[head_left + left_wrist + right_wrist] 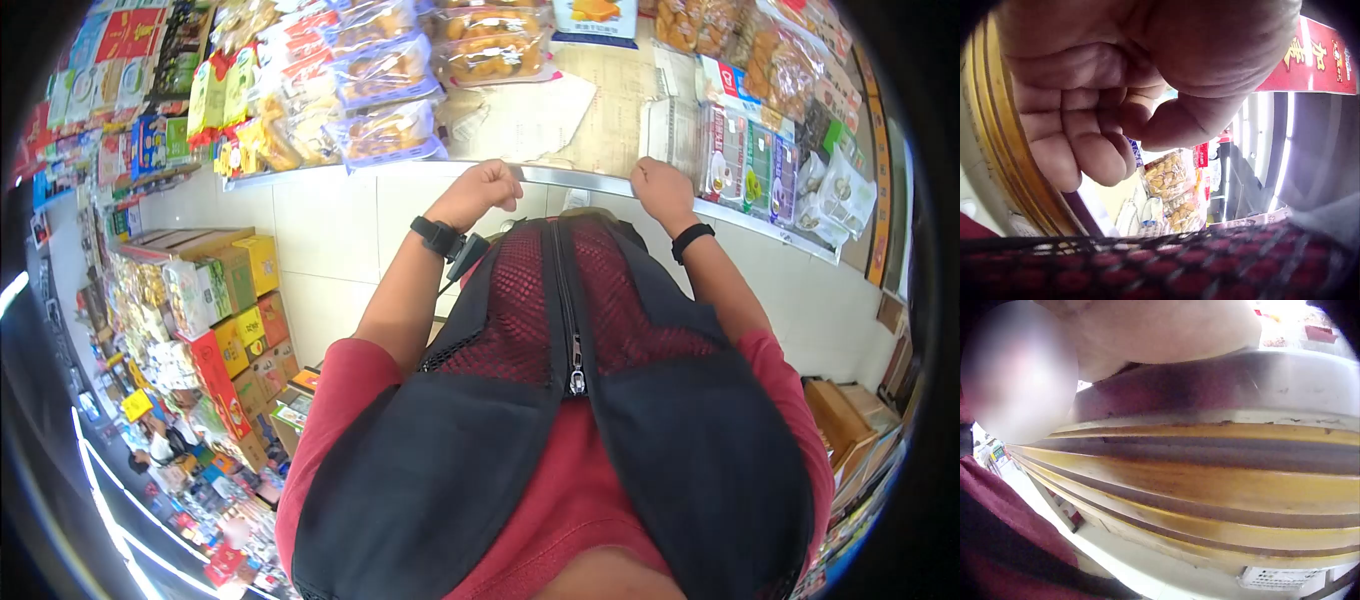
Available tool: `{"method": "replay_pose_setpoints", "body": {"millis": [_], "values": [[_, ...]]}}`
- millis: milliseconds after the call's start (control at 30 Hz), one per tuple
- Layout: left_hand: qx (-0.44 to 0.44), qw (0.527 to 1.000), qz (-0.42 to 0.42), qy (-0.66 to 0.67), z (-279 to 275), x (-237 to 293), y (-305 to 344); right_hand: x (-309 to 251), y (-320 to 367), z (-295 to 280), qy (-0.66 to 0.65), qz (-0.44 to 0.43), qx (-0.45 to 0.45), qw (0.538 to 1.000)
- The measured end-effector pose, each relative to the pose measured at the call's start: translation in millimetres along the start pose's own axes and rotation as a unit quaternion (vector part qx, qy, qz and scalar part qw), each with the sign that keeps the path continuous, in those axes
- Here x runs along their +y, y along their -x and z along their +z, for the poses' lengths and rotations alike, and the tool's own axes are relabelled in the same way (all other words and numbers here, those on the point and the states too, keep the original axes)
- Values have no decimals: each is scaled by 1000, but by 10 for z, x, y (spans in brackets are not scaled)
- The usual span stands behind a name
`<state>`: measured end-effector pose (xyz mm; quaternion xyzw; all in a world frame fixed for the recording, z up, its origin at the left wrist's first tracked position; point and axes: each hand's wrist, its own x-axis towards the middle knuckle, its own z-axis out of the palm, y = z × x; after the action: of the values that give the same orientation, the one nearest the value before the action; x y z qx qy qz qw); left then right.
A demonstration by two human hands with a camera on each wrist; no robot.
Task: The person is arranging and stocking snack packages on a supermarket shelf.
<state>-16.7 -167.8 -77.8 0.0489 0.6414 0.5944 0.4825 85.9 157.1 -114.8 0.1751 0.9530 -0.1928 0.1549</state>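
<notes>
In the head view, the left hand [484, 192] is beside the metal edge [570, 178] of a display shelf, fingers loosely curled. The left wrist view shows the left palm and bent fingers [1099, 156] holding nothing. Farther right, the right hand [662, 188] rests at the same edge, its knuckles up and fingertips hidden. In the right wrist view, part of the right hand [1160, 331] lies over the shelf's metal rim [1210, 387], above wooden slats [1210, 478]. Bagged pastries [385, 130] lie beyond the left hand, and cardboard [590, 110] lies between the hands and farther back.
More packaged food [495, 50] lines the back of the shelf; boxed packs [725, 150] and white pouches [838, 195] are at its right end. Stacked cartons [235, 340] stand on the floor at the left. A white basket [1279, 577] is low by the slats.
</notes>
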Motion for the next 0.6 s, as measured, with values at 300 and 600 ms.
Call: {"method": "replay_pose_setpoints", "body": {"millis": [300, 600], "values": [[61, 997, 10, -55, -271, -484, 480, 16, -58, 108, 32, 54, 19, 998], [124, 961, 28, -244, -404, -864, 740, -111, 17, 60, 27, 69, 68, 995]]}}
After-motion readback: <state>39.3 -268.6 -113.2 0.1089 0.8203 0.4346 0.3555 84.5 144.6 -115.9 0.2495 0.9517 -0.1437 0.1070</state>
